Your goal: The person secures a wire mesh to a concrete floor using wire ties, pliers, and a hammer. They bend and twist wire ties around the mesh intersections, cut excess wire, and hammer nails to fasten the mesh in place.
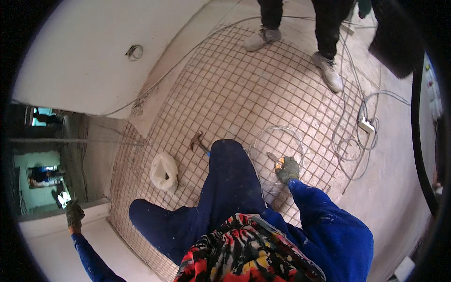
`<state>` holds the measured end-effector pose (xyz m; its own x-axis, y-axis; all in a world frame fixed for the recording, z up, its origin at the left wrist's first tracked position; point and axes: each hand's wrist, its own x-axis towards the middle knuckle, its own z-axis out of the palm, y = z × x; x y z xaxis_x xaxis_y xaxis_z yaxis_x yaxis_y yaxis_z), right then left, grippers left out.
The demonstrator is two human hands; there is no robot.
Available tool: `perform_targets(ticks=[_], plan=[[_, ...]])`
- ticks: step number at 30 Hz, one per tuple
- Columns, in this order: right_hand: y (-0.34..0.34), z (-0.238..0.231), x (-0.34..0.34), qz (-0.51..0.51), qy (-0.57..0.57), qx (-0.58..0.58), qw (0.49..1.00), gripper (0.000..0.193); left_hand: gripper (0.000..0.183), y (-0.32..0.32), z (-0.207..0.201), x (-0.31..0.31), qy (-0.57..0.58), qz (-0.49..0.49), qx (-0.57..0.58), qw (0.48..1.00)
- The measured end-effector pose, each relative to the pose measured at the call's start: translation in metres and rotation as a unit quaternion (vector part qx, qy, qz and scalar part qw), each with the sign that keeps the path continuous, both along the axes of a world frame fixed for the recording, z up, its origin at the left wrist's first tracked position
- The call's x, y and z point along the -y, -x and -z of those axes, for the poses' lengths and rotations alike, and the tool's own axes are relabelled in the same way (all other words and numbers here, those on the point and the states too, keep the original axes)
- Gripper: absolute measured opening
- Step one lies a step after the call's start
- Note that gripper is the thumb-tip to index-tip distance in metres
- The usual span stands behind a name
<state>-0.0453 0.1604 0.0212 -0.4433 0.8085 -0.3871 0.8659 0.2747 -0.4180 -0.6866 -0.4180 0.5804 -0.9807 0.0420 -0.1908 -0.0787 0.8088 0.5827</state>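
Observation:
My right hand (287, 170), in a dark knitted glove, closes on pliers (272, 157) with orange on the handles, low over the wire mesh (244, 94). A loop of thin wire (277, 128) lies on the mesh around this hand. Out at the far left, my gloved left hand (75, 215) is beside the ledge of a wall opening. Its fingers look curled, and whatever is in them cannot be made out. A hammer (196, 141) with a blue grip lies beyond my knee. Left of it stands a white bag (163, 172), its mouth gaping.
Another person's shoes (328, 73) stand on the mesh at the far side. Grey cables (362, 110) and a white power strip (366, 125) lie to the right. One cable (162, 77) runs along a white wall (108, 51). A wall opening (42, 164) is at the left.

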Motion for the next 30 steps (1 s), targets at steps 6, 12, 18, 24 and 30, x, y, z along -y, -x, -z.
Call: perform_targets(ticks=[6,12,18,24,30], plan=[[0.011,0.005,-0.008,0.001,0.024,0.061,0.998,0.052,0.011,0.049,0.115,-0.057,-0.109,0.054,-0.021,0.992],[0.009,0.005,-0.003,0.001,-0.008,0.002,1.0,0.045,0.023,0.044,0.32,-0.077,-0.046,0.158,0.133,0.977],[0.013,0.018,-0.005,0.029,0.005,0.015,0.999,0.044,0.072,0.049,0.426,-0.171,0.353,0.224,0.098,0.903],[0.005,0.043,-0.004,0.018,-0.018,-0.019,0.999,0.035,0.083,0.02,0.495,-0.174,0.427,0.37,0.018,0.825],[-0.002,0.061,-0.005,-0.008,-0.037,0.025,0.999,0.035,0.047,0.028,0.504,-0.145,0.118,0.204,0.076,0.969]])
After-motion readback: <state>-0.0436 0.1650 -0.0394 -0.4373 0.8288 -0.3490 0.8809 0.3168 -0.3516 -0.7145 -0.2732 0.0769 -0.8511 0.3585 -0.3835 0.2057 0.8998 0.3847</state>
